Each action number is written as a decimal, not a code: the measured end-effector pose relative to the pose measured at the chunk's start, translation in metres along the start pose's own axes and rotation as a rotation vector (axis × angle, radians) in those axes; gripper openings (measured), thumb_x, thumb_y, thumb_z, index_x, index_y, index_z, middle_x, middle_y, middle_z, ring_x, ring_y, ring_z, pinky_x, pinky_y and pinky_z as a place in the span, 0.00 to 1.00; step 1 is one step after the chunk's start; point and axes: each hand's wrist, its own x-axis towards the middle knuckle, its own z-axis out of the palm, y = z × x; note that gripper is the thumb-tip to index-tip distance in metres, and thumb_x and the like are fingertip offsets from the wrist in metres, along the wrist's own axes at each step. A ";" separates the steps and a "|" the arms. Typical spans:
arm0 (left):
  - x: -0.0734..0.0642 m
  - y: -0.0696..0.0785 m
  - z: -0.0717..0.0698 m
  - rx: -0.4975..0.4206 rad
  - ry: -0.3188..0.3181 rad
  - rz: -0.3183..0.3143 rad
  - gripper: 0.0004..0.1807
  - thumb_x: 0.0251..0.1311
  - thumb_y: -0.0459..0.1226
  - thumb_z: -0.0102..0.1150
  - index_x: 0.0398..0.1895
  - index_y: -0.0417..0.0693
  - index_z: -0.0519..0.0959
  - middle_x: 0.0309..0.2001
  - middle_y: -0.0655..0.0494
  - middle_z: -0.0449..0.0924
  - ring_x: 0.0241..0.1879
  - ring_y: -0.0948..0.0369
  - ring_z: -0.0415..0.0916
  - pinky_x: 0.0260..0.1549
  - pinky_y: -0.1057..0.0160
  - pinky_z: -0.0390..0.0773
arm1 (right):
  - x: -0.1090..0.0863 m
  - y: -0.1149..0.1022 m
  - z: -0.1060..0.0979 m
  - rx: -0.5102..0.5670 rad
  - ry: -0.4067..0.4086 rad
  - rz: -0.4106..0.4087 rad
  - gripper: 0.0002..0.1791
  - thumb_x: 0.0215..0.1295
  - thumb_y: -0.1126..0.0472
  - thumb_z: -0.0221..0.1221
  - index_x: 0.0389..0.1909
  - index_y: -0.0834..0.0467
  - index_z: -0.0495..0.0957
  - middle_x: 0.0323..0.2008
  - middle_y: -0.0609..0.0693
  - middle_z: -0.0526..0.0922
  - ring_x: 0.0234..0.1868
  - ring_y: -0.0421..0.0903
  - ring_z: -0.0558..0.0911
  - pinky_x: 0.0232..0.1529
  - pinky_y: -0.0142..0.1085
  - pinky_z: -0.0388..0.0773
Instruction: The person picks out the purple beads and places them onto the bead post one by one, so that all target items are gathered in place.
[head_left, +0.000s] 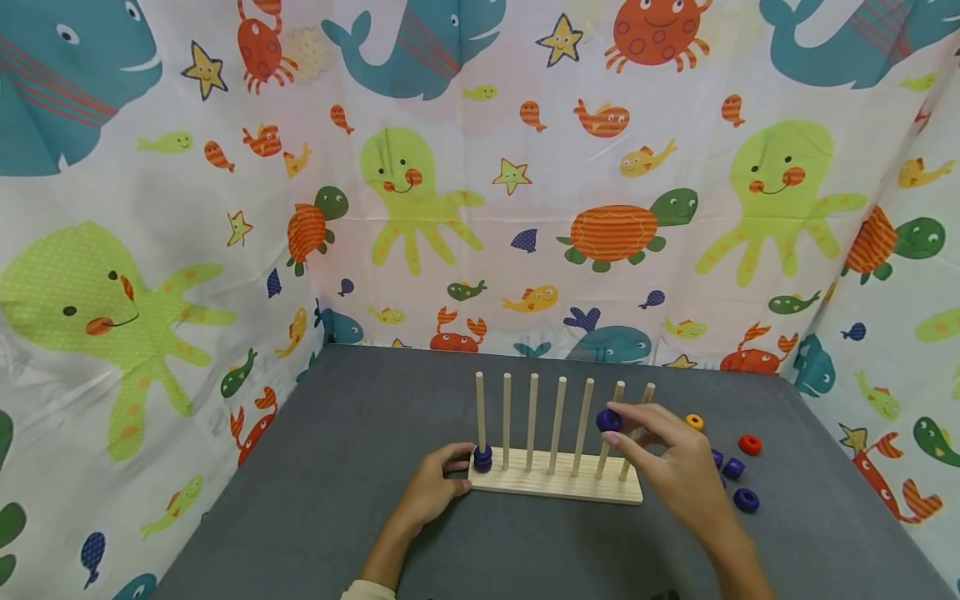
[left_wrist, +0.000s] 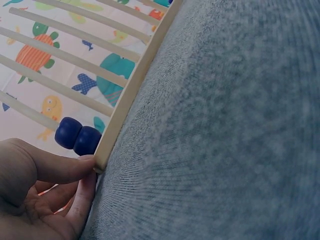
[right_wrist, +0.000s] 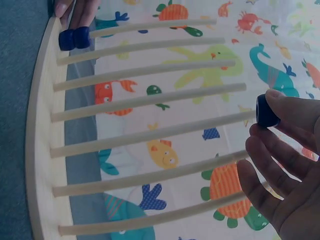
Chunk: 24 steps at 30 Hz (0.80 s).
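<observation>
Head view: the right hand point(head_left: 678, 465) is pinching a blue bead point(head_left: 609, 420) by the pegs point(head_left: 558, 425), toward the right edge of the wooden base point(head_left: 525, 482); the left hand point(head_left: 435, 485) is gripping its left edge. I'm judging the bead light, hard, slightly slippery, and favouring its outer rim.

A plain cream sleeve point(head_left: 367, 591) shows at the bottom edge of the head view, left of centre, its cuff ending on the left forearm point(head_left: 392, 543). The right forearm point(head_left: 737, 557) is bare down to the lower edge, right of centre. The left hand point(head_left: 433, 487) and right hand point(head_left: 675, 462) are bare too, with slender fingers; creases cross the right hand's finger joints at the right wrist view's lower right.
</observation>
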 end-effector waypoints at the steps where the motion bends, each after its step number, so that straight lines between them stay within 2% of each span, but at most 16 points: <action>1: 0.000 0.000 0.000 0.000 0.001 0.004 0.31 0.58 0.21 0.68 0.68 0.41 0.79 0.63 0.40 0.83 0.62 0.44 0.81 0.56 0.46 0.82 | 0.001 -0.002 0.000 0.003 -0.005 0.001 0.20 0.65 0.62 0.74 0.58 0.53 0.87 0.44 0.43 0.87 0.42 0.36 0.82 0.43 0.23 0.80; 12: -0.001 -0.001 0.001 0.017 0.004 0.015 0.31 0.58 0.20 0.68 0.67 0.40 0.79 0.63 0.39 0.82 0.62 0.43 0.81 0.57 0.43 0.81 | 0.016 -0.018 0.005 0.034 -0.019 -0.067 0.20 0.64 0.63 0.74 0.58 0.54 0.87 0.45 0.44 0.88 0.43 0.37 0.84 0.42 0.26 0.82; 24: 0.001 -0.002 0.000 0.031 0.000 0.007 0.31 0.59 0.21 0.67 0.68 0.42 0.79 0.63 0.41 0.83 0.62 0.44 0.82 0.57 0.46 0.81 | 0.024 -0.026 0.014 0.054 -0.032 -0.096 0.21 0.65 0.65 0.73 0.59 0.56 0.86 0.44 0.44 0.88 0.42 0.43 0.84 0.44 0.28 0.83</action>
